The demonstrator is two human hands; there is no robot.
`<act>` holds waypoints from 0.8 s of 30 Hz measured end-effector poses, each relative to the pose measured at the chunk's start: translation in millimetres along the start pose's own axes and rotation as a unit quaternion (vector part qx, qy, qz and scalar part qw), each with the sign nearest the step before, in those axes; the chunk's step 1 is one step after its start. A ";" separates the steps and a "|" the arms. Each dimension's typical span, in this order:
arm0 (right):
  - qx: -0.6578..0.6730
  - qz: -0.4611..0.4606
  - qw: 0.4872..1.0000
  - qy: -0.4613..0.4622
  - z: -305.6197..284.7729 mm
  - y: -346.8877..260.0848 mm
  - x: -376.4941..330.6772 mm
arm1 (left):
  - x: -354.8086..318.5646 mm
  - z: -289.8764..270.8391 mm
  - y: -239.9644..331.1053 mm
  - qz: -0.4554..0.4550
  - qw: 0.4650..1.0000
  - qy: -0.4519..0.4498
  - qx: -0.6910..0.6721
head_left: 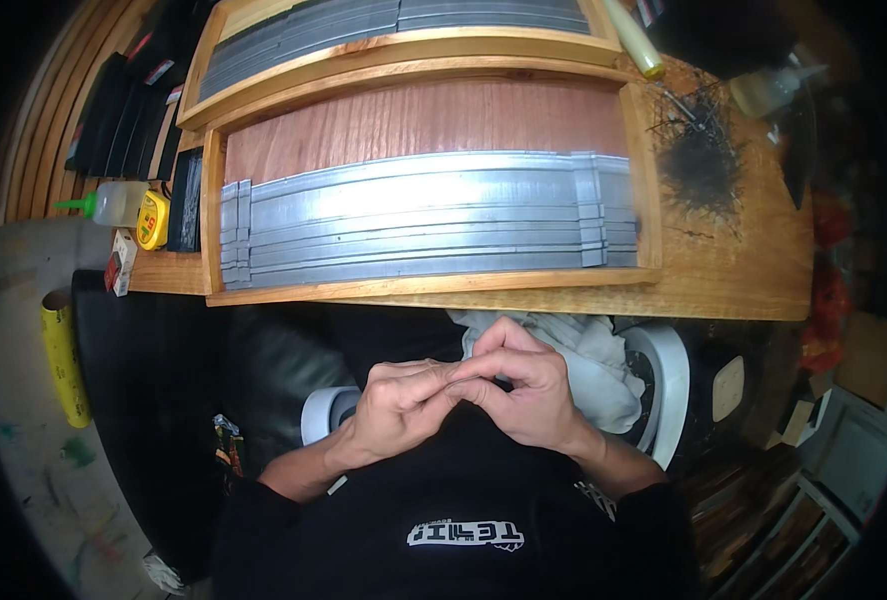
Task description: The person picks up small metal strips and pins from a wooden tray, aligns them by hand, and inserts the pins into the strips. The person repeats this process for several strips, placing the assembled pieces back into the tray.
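Observation:
My left hand [398, 408] and my right hand [531, 398] meet in front of my chest, below the table's near edge. The fingertips of both are pinched together at one spot. Whatever they hold there is hidden or too small to make out. Ahead of them on the table lies a shallow wooden tray [433, 287] with a reddish wood bottom. Long silvery metal strips [403, 225] lie side by side across its near part, with short ridged pieces crossing them near both ends. Neither hand touches the tray.
Behind stands a second wooden tray [413, 46] with grey strips. Right of the trays lie a heap of thin dark pins or wires [701, 165] and a nozzle bottle [766, 92]. At left are a yellow tape measure [152, 221] and a green-tipped bottle [120, 204]. A pale cloth [603, 375] hangs beyond my right hand.

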State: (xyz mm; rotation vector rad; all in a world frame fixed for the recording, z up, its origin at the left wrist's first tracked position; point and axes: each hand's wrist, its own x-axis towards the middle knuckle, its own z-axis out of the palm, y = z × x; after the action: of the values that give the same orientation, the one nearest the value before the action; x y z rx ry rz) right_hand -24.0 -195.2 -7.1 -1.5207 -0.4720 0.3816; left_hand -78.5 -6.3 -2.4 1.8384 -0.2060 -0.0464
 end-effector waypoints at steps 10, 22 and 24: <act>0.003 0.001 0.998 -0.070 -6.8 1.3 16.1 | -7.2 1.3 -9.9 -0.029 0.999 0.036 -0.016; -0.007 0.017 0.997 -0.073 -11.5 0.3 17.5 | -3.8 1.0 -7.1 -0.059 0.998 0.003 -0.028; -0.017 0.005 0.998 -0.066 -11.0 0.5 17.2 | -4.3 2.8 -9.4 -0.049 0.998 0.014 -0.032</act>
State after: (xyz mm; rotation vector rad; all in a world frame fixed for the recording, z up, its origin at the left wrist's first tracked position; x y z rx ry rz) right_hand -3.6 -195.7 -6.5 -1.5373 -0.5758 0.4863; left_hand -82.0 -5.8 -12.5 1.7841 -0.0940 -0.0951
